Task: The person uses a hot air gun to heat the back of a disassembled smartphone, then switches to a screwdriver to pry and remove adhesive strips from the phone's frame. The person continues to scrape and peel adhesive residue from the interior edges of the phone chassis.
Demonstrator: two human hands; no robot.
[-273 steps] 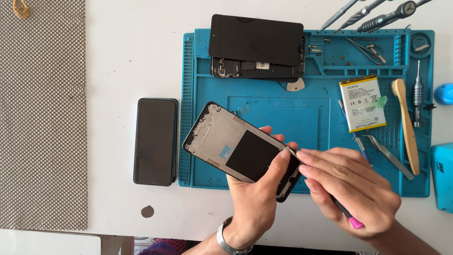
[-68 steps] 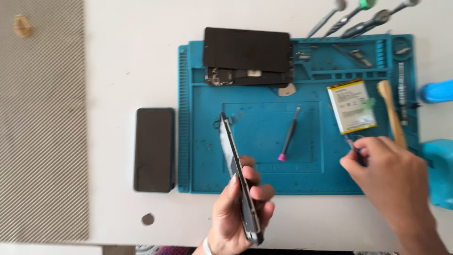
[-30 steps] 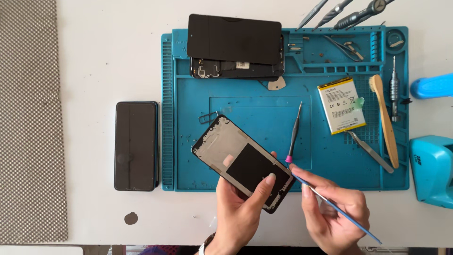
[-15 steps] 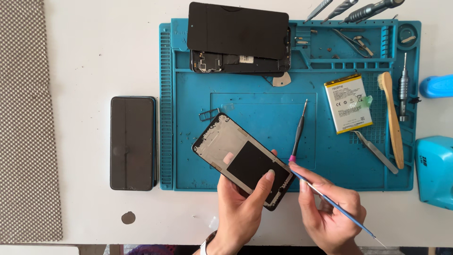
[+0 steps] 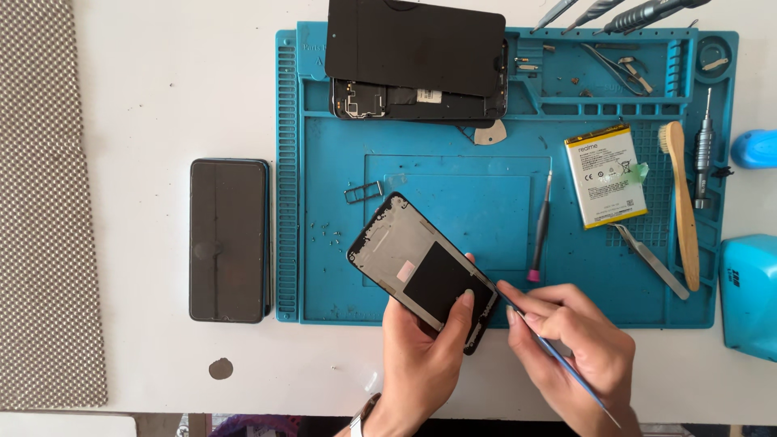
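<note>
- Down at the near edge of the blue silicone repair mat (image 5: 340, 121), the left hand (image 5: 421, 356) grips a black phone frame with a grey inner plate (image 5: 421, 271), fingers closed round its lower end, tilted over the mat.
- The right hand (image 5: 571, 348) pinches a thin blue-handled tool (image 5: 579, 380), its tip touching the frame's lower right corner.
- On the mat beside the frame lies a pink-capped screwdriver (image 5: 540, 226); farther right, a white and yellow battery (image 5: 605, 176).
- Left of the mat lies a black phone (image 5: 229, 240).
</note>
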